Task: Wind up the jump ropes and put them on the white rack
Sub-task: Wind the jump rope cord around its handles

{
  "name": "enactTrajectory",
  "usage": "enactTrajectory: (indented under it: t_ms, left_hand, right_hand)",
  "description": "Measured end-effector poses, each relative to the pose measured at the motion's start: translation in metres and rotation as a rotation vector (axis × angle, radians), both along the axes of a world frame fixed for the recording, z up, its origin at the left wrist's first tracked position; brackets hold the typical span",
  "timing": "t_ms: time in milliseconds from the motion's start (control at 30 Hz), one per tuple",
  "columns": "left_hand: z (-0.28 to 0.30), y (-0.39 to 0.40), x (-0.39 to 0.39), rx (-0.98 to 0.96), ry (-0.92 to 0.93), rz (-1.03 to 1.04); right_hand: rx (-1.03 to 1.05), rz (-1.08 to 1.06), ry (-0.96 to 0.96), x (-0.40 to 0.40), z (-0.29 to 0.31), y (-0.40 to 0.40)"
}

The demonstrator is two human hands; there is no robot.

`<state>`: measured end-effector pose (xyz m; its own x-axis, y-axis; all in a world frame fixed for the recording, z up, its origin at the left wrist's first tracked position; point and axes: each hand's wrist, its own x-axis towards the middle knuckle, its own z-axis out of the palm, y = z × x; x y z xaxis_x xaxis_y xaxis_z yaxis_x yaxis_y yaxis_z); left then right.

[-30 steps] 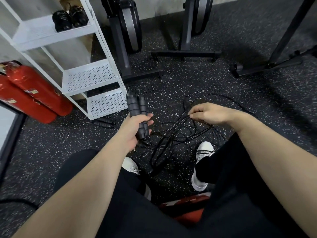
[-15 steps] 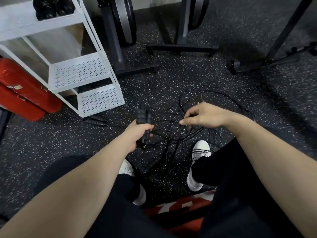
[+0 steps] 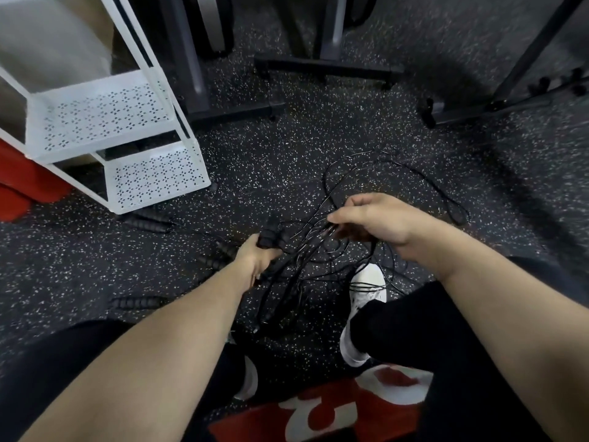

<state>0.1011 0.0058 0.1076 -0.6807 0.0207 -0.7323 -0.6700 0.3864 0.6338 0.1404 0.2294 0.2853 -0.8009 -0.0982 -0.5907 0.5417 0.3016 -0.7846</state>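
Note:
A tangle of thin black jump ropes (image 3: 338, 250) lies on the speckled floor between my feet. My left hand (image 3: 255, 256) grips a pair of black ribbed handles (image 3: 269, 237) low over the tangle. To the right, my right hand (image 3: 376, 221) pinches several strands of cord and holds them up off the floor. More black handles lie loose on the floor (image 3: 149, 223), (image 3: 135, 303). The white rack (image 3: 105, 106) with perforated shelves stands at the upper left.
Dark bases of gym machines (image 3: 325, 67), (image 3: 471, 110) stand behind the ropes. Red cylinders (image 3: 19, 186) lie left of the rack. My white shoes (image 3: 366, 291) sit in the tangle, and a red-and-white printed surface (image 3: 318, 409) shows below my legs.
My left hand has dropped lower with the handles, toward the tangle. My right hand has shifted slightly left while pinching the cords. The view tipped downward, so the rack's top shelf left the frame.

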Motion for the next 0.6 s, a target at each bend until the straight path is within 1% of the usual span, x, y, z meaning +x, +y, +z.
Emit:
enactTrajectory:
  t_ms: [67,133,267,300,367,400,467,533,600]
  left_hand:
    - [-0.018,-0.009,-0.006,-0.023,-0.039,0.005]
    - [-0.035,-0.016,-0.012,-0.041,-0.086,0.027]
    - [-0.018,-0.009,-0.019,-0.055,-0.043,0.062]
    - [-0.01,-0.007,-0.019,-0.01,-0.033,0.087]
    - [0.012,-0.002,-0.021,0.174,-0.052,0.115]
    - [0.025,0.0,-0.021,0.282,-0.094,0.077]
    - [0.057,0.002,-0.021,0.413,-0.169,-0.132]
    - [0.091,0.007,-0.021,0.46,-0.156,-0.333]
    - [0.117,0.011,-0.02,0.459,-0.071,-0.427]
  right_hand:
    - [-0.078,-0.062,-0.029,-0.009,-0.007,-0.002]
    - [-0.106,-0.081,-0.045,-0.017,-0.012,-0.003]
    - [-0.091,-0.075,-0.067,-0.024,-0.014,-0.004]
    - [-0.082,-0.084,-0.07,-0.026,-0.013,-0.003]
    - [-0.075,-0.109,-0.067,-0.03,-0.013,-0.001]
    - [-0.073,-0.13,-0.063,-0.031,-0.013,0.001]
    - [-0.064,-0.198,-0.055,-0.033,-0.013,0.003]
    - [-0.048,-0.226,-0.038,-0.034,-0.012,0.003]
    - [0.008,-0.206,-0.014,-0.034,-0.012,0.003]
